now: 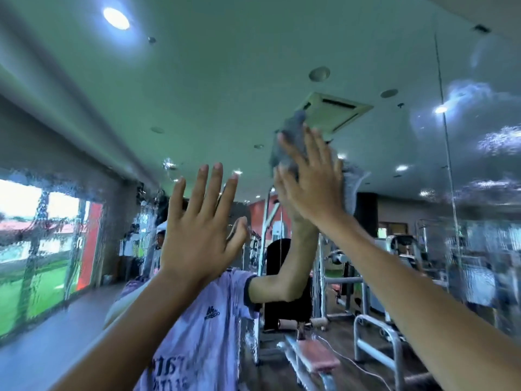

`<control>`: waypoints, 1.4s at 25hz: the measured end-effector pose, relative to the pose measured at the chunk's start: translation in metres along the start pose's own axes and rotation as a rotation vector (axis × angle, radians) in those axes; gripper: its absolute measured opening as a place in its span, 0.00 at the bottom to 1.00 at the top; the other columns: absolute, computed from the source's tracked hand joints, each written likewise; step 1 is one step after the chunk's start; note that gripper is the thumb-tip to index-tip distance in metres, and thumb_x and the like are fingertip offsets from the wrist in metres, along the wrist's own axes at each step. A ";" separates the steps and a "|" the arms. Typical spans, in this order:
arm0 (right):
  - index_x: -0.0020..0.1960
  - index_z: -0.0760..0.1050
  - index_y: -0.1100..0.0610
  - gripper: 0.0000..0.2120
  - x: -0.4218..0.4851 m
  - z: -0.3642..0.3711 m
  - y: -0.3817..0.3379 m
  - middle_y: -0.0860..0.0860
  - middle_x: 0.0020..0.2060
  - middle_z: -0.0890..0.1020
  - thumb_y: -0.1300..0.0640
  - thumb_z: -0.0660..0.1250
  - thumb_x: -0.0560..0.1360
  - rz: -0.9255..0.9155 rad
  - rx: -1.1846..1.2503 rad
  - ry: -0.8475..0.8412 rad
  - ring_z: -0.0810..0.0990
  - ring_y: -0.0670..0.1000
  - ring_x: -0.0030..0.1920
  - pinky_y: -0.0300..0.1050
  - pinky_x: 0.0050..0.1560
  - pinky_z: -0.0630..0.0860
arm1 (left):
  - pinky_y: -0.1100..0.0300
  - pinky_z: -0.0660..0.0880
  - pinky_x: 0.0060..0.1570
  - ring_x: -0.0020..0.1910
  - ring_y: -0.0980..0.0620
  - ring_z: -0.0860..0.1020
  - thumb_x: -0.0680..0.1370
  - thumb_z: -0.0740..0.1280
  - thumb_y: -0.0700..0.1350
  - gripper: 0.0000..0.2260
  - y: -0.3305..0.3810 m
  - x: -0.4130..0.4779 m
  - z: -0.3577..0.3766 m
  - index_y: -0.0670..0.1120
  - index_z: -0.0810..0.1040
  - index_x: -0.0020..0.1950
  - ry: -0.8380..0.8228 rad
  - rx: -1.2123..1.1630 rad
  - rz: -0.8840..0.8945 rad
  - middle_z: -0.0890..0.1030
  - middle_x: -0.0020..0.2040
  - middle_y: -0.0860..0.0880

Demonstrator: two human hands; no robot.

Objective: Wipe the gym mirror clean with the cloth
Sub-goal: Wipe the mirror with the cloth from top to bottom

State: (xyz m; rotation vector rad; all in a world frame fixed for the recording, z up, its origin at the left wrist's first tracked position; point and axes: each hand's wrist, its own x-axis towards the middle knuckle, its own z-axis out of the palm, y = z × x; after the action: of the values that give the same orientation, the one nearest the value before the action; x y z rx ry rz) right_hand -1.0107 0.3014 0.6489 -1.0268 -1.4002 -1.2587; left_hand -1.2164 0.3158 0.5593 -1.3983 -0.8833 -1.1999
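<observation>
The gym mirror (118, 114) fills the whole view, wet with streaks and droplets on its left and right parts. My right hand (313, 182) is raised high, fingers straight, and presses a grey cloth (293, 136) flat against the glass. Part of the cloth shows above my fingertips and to the right of my palm. My left hand (197, 227) is held up with fingers spread straight, lower and to the left of the cloth; it holds nothing. Whether it touches the glass I cannot tell. My reflection in a pale printed shirt shows behind both arms.
A vertical seam (446, 153) between mirror panels runs down the right side. Soapy smears (499, 139) cover the panel beyond it. Reflected in the glass are gym machines, a bench (310, 359), windows at the left and ceiling lights.
</observation>
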 end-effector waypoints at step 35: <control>0.75 0.61 0.46 0.22 -0.123 -0.003 0.018 0.52 0.76 0.61 0.43 0.48 0.83 -0.907 0.040 -0.132 0.61 0.56 0.76 0.57 0.76 0.46 | 0.37 0.58 0.74 0.79 0.42 0.59 0.83 0.53 0.52 0.27 0.013 -0.085 -0.012 0.41 0.61 0.79 -0.042 -0.025 0.052 0.60 0.79 0.42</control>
State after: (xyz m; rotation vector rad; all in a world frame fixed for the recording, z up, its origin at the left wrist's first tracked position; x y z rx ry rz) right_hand -0.9697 0.3020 0.5313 -0.4239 -2.0934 -1.7961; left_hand -1.2257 0.3099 0.4735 -1.4627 -0.8592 -1.1494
